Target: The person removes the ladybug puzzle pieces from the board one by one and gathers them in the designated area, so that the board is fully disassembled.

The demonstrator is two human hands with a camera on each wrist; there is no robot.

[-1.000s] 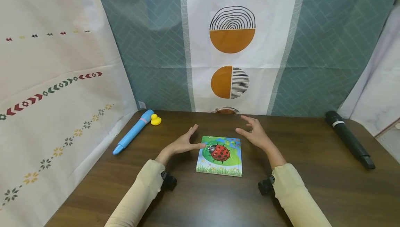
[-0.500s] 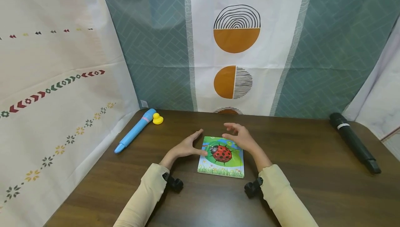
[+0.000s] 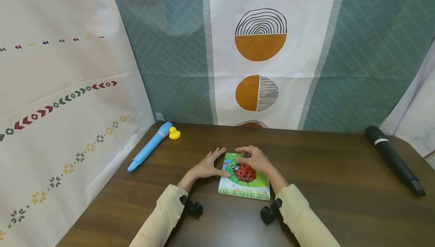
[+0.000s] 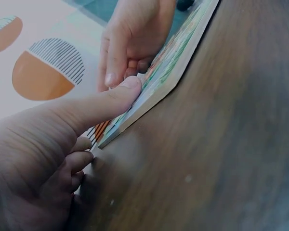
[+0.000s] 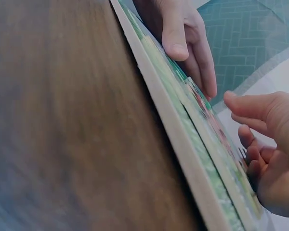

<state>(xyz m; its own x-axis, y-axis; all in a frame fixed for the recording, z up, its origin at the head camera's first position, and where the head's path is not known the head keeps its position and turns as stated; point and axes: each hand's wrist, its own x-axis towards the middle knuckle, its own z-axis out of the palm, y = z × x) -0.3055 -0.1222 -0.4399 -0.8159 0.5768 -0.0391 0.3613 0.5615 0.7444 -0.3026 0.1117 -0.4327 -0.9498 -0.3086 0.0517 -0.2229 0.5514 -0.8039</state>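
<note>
Left hand (image 3: 206,167): fingers spread and straight, flat on the table (image 3: 340,186), thumb tip pressing the left edge of the ladybird puzzle (image 3: 245,183). Right hand (image 3: 255,158): fingers loosely curled and slightly apart, resting on the far half of the puzzle; whether they pinch a piece, cannot tell. Puzzle lies flat, mid-table, near the person. Far left: blue pen (image 3: 149,146), yellow duck (image 3: 174,133) just beside its far end. Far right: black microphone (image 3: 394,160).

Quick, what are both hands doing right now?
Left hand: open, thumb resting on the ladybug puzzle edge.
Right hand: open, fingers curved over the puzzle, no grip.
</note>
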